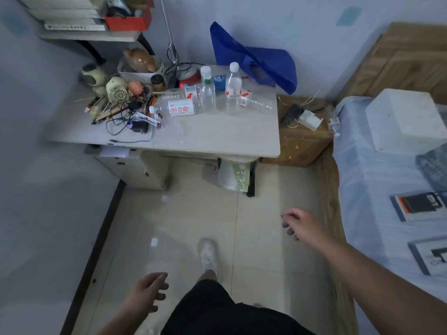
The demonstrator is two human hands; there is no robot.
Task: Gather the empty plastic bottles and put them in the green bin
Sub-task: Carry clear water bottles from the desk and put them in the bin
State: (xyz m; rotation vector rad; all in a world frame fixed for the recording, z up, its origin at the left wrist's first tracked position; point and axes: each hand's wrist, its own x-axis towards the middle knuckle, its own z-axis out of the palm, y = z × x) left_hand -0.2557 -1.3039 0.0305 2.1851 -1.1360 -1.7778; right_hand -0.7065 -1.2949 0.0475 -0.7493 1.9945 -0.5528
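Head view is looking down at a pale worktop (217, 139) standing against the wall. At its left end, a tangle of cables (121, 122), pens and small figurines is crowding the surface, right beside the bottles. Low in the frame, the left hand (147, 291) is hanging over the tiled floor with fingers loosely spread, holding nothing.

Next to the clutter, a clear bottle with red lettering (177, 108) is lying on its side, its cap pointing at the cables. Just right of it, a bottle with a green collar (208, 93) and a taller red-labelled bottle (233, 89) are standing upright, with another clear bottle (256, 102) lying flat beside the taller one. A blue bag (256, 59) is leaning on the wall behind them.

Under the worktop's right end, the green bin (235, 176) is sitting on the floor, its top partly hidden by the worktop edge. The right hand (298, 224) is reaching forward above the floor, fingers relaxed and apart, gripping nothing, well short of the worktop.

Further right, a wooden nightstand (300, 141) is carrying a charger and a white box, and a small bottle (334, 123) is lying between it and the bed (367, 184).
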